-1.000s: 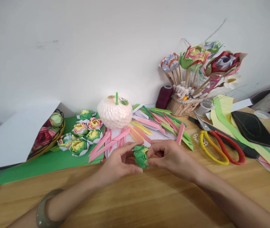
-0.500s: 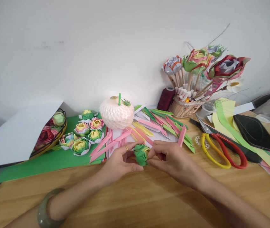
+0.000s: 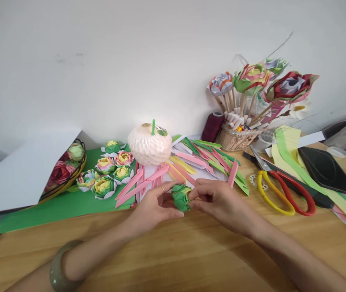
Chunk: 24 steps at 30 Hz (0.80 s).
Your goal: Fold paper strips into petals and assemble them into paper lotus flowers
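Note:
Between my two hands, above the front of the table, is a small green paper flower (image 3: 180, 197) with some yellow at its centre. My left hand (image 3: 157, 205), with a ring on one finger, is closed round its left side. The thumb and fingertips of my right hand (image 3: 213, 198) pinch its right edge. Just behind the hands lie folded pink paper strips (image 3: 136, 187) and yellow strips (image 3: 185, 164). More finished paper flowers (image 3: 104, 186) stand in a group to the left of my left hand.
A white textured ball-shaped lamp (image 3: 150, 144) stands at the back. To the right are scissors (image 3: 274, 190), a dark phone-like slab (image 3: 327, 170), a thread spool (image 3: 213, 126) and a basket (image 3: 236, 138) of paper flowers on sticks. Green card (image 3: 54, 209) lies at left beside a yellow-rimmed basket (image 3: 80, 172).
Almost nothing differs. The green paper flower is turned very slightly in my fingers, and both hands keep their grip in the same place.

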Tool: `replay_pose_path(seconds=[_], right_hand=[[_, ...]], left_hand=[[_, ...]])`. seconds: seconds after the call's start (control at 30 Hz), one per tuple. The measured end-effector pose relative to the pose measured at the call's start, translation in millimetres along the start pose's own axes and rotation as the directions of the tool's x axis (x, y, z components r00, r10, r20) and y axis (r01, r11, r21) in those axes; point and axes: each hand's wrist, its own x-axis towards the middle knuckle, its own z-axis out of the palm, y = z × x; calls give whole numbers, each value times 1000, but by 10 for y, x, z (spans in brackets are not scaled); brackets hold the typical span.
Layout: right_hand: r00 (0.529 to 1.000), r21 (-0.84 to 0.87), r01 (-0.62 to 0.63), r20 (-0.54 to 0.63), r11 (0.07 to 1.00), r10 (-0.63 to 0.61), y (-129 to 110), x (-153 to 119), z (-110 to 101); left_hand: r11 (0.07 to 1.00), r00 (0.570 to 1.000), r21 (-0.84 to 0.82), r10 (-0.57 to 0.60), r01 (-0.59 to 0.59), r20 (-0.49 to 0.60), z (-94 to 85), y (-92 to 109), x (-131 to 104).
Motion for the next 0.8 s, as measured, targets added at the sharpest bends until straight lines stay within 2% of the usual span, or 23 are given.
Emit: replay_pose_path(seconds=[0.2,0.3,0.37,0.47,0.53,0.63,0.7,0.8], right_hand=[[995,-60,44,-92,997,-49,-6,18,42],[978,-42,140,-149,989,-144,-14,9,36],[937,-79,211,-266,974,-225,-17,-9,30],[830,-240,296,-414,924,-374,-8,-46,42],[778,-368,356,-393,859,-491,4,-69,64],[735,-540,415,-276,732,-620,18,-87,99],[708,-591,453,-218,668,-672,22,-92,110],[664,-601,481,-226,638,-713,28,-96,112]], left_hand=[[1000,1000,-16,-18,19,17,10,7,2],[998,1000,-66,3,-4,-29,2,12,6],[992,996,-114,53,-60,-69,0,14,15],[978,990,-170,108,-122,-89,10,23,27],[971,988,-196,121,-137,-94,23,35,28],[963,987,-226,126,-147,-102,42,53,15],[961,987,-239,119,-142,-107,50,60,5],[961,988,-250,92,-121,-124,55,66,-1]])
